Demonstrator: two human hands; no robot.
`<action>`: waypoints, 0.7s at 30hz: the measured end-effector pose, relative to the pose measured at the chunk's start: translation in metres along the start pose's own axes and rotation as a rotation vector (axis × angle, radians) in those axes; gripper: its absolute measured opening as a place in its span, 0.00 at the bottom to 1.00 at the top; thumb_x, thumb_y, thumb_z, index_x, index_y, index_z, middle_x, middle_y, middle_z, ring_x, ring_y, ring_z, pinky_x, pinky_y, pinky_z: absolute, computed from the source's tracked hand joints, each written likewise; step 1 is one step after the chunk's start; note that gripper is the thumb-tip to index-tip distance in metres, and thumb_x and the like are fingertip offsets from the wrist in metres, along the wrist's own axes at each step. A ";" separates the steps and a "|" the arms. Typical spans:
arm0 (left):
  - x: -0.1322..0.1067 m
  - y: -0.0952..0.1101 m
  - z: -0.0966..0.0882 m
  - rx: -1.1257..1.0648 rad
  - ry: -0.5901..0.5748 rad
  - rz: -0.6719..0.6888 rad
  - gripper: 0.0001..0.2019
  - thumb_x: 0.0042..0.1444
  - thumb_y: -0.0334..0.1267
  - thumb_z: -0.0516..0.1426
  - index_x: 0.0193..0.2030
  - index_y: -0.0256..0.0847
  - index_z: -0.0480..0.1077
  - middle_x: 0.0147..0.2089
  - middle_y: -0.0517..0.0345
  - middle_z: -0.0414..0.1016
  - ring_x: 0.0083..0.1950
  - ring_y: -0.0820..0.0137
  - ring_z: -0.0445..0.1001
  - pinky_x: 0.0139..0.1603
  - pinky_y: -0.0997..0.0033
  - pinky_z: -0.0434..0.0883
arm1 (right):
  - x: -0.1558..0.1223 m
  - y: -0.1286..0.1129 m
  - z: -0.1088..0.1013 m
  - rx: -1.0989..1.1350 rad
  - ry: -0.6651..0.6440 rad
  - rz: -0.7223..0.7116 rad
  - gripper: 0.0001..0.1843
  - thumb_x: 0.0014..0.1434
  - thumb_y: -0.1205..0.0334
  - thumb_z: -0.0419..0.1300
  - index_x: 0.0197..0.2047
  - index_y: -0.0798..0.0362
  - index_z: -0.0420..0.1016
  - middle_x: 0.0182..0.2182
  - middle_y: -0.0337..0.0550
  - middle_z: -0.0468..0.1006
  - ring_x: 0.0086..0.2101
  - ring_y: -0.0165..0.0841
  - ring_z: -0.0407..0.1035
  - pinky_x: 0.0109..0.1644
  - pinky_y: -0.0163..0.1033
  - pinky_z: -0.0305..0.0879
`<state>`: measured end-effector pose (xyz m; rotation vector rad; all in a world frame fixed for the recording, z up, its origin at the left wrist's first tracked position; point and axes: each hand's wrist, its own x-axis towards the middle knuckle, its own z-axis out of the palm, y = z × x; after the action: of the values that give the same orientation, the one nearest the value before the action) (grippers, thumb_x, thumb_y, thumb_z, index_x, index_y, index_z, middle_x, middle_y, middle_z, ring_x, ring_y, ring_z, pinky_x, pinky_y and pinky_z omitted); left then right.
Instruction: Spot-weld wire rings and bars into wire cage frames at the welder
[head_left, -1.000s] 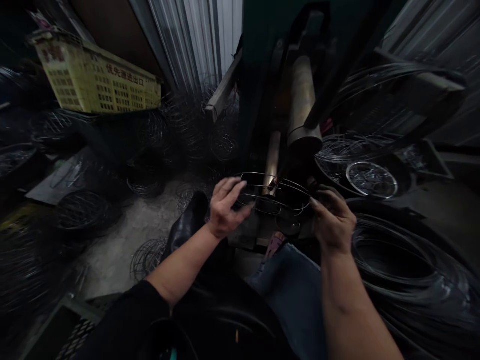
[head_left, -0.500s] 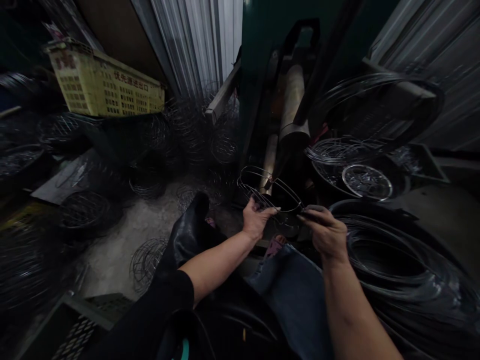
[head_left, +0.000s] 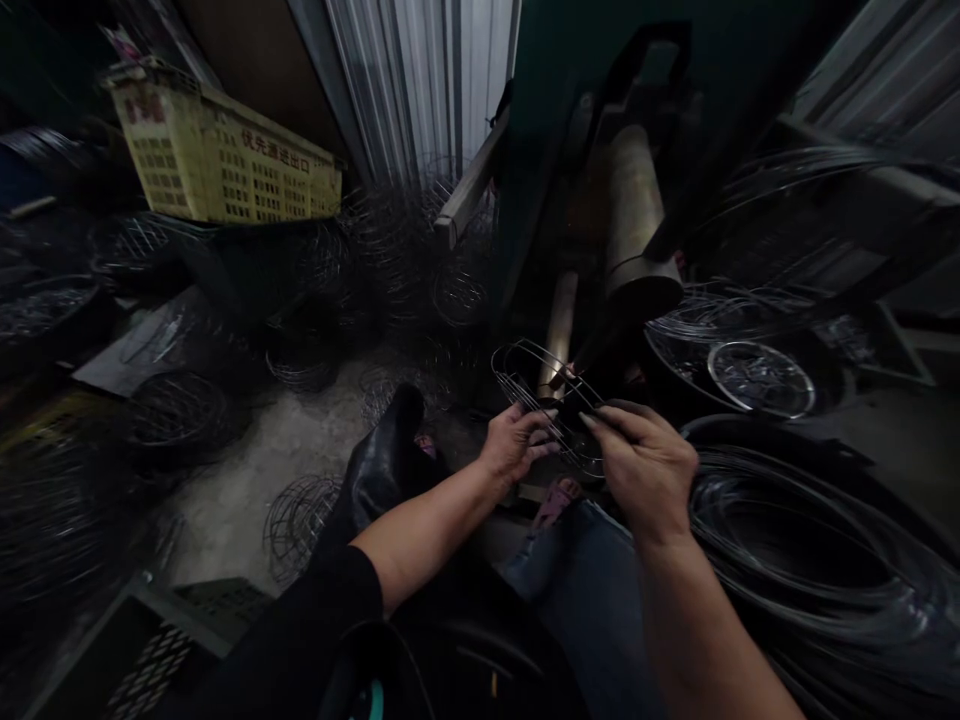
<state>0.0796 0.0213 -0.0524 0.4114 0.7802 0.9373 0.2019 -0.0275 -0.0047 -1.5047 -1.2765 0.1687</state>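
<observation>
A round wire frame (head_left: 517,385) of thin bent rods is held tilted in front of me, beside the tip of the lower metal rod (head_left: 561,325) of a machine. My left hand (head_left: 514,444) grips its near left side with curled fingers. Pinched at the frame's right side is my right hand (head_left: 649,460); its fingers hide the exact spot they hold. Above the rod, a thicker metal cylinder (head_left: 636,205) points down toward me. A small copper-coloured tip (head_left: 561,376) shows at the rod's end, close to the wires.
To the right lies a big wire coil (head_left: 780,530), with a dark tub holding a shiny round dish (head_left: 761,380) behind it. At left stand a yellow crate (head_left: 232,165) and wire baskets on the floor (head_left: 300,525). A green crate (head_left: 150,640) sits near left.
My right hand has moved in toward my left hand. The wire frame has turned and tilted, staying at the rod's tip. The view has shifted slightly left.
</observation>
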 end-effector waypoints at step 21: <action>0.001 0.006 0.003 0.001 0.047 -0.181 0.13 0.44 0.37 0.64 0.36 0.36 0.68 0.29 0.58 0.70 0.26 0.69 0.74 0.27 0.68 0.71 | -0.029 0.014 -0.040 -0.092 0.007 0.107 0.14 0.50 0.50 0.68 0.36 0.51 0.80 0.44 0.46 0.79 0.42 0.41 0.74 0.47 0.45 0.70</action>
<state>0.0790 0.0259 -0.0473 0.3148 0.8467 0.7797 0.2252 -0.0718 -0.0145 -1.6517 -1.2132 0.1764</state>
